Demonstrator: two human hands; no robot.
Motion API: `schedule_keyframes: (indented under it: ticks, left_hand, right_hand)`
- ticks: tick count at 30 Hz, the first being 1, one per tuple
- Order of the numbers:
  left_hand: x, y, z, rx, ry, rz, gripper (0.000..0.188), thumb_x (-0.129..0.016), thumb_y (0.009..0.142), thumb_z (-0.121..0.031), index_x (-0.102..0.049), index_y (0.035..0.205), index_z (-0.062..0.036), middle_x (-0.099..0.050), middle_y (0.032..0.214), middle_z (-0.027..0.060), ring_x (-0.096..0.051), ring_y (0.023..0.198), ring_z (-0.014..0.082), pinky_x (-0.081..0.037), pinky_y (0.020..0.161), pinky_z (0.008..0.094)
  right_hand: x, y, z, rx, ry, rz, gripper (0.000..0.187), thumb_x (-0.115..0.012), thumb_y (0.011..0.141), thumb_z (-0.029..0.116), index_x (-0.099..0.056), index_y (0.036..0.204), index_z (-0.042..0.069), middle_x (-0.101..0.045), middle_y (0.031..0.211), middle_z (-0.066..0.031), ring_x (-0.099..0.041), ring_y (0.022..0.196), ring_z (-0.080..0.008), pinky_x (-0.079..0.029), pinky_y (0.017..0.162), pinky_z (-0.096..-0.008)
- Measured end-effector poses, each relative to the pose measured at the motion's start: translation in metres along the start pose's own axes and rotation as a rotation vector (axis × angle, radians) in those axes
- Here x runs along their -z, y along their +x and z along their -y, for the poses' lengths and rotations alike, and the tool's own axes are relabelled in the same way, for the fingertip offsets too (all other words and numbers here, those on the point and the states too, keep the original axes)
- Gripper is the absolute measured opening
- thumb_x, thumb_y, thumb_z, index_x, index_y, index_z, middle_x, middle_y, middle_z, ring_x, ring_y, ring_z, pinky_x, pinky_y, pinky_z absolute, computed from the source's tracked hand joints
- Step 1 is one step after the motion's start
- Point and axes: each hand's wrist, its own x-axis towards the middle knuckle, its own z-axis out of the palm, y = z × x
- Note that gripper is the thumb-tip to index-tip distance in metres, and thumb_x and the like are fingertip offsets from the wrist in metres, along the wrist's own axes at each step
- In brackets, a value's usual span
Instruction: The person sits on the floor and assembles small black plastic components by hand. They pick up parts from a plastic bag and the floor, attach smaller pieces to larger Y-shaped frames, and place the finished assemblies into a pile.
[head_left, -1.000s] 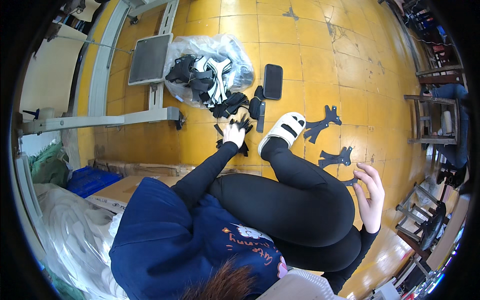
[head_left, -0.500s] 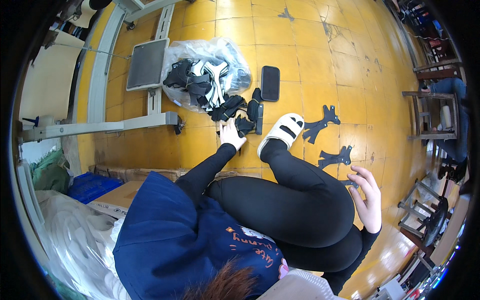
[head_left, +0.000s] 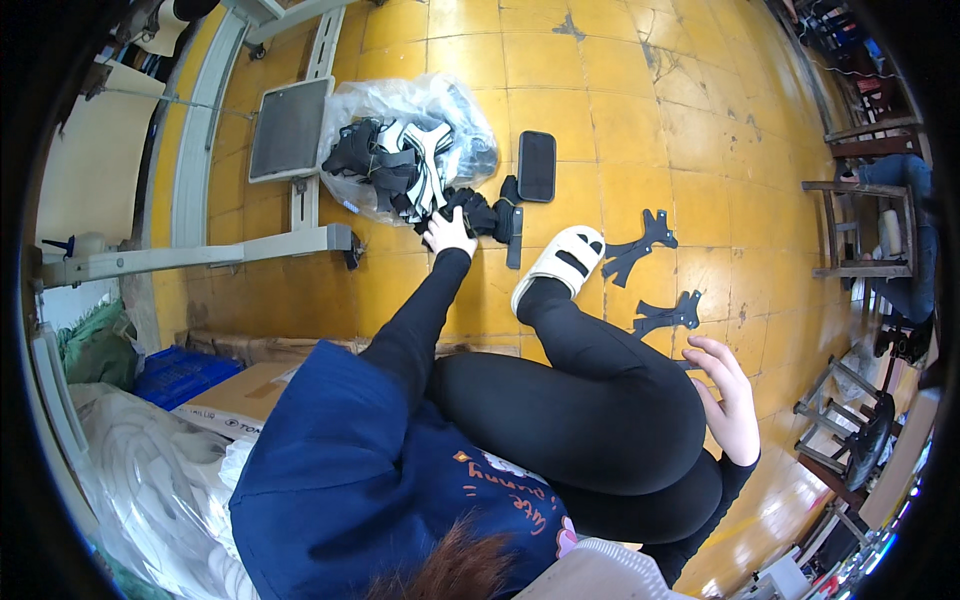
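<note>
My left hand [head_left: 450, 235] reaches down to the floor, its fingers curled on a bundle of black fabric straps [head_left: 470, 207] beside a clear plastic bag [head_left: 375, 98]. Part of that bundle is hidden under the fingers. Black and white strap pieces [head_left: 430, 160] fill the bag. Just right of the bundle lies another black strap roll [head_left: 507, 215] with a flat end. By my right knee, my right hand [head_left: 730, 400] is raised, fingers apart and holding nothing. Nearest to it are dark Y-shaped pieces [head_left: 668, 316] on the floor, one partly hidden by my leg.
A black phone [head_left: 537, 167] lies right of the bag. My foot in a cream slipper [head_left: 560, 265] stands between the straps and another Y-shaped piece [head_left: 642, 246]. A metal frame [head_left: 270, 245] with a flat pedal [head_left: 290, 130] is at left. Wooden stools [head_left: 865, 230] stand at far right.
My left hand has moved a little left and farther away. The nearest black bundle has shifted with it, up against the other straps by the bag. My right hand has barely moved.
</note>
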Motion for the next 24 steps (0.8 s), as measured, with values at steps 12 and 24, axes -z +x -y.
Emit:
schedule_keyframes:
  ticks: [12,24]
  left_hand:
    - [0.011,-0.012,0.009,-0.111,0.086,0.228,0.072,-0.076,0.062,-0.034,-0.045,0.126,-0.0278,-0.026,0.141,0.0235,-0.027,0.132,0.0404,-0.032,0.099,0.0594]
    - [0.08,-0.031,0.02,-0.207,-0.856,0.133,0.074,-0.084,0.056,-0.029,-0.049,0.119,-0.0092,-0.063,0.108,0.0139,-0.062,0.098,0.0249,-0.046,0.089,0.0346]
  right_hand:
    - [-0.001,-0.002,-0.004,-0.007,0.01,0.043,0.036,-0.057,0.078,-0.008,-0.057,0.113,0.002,-0.056,0.117,-0.0151,-0.056,0.108,-0.0312,-0.044,0.091,-0.0326]
    - [0.001,-0.001,-0.005,-0.012,0.002,0.062,0.035,-0.057,0.079,-0.006,-0.057,0.113,0.001,-0.06,0.108,-0.016,-0.058,0.102,-0.0319,-0.045,0.089,-0.0335]
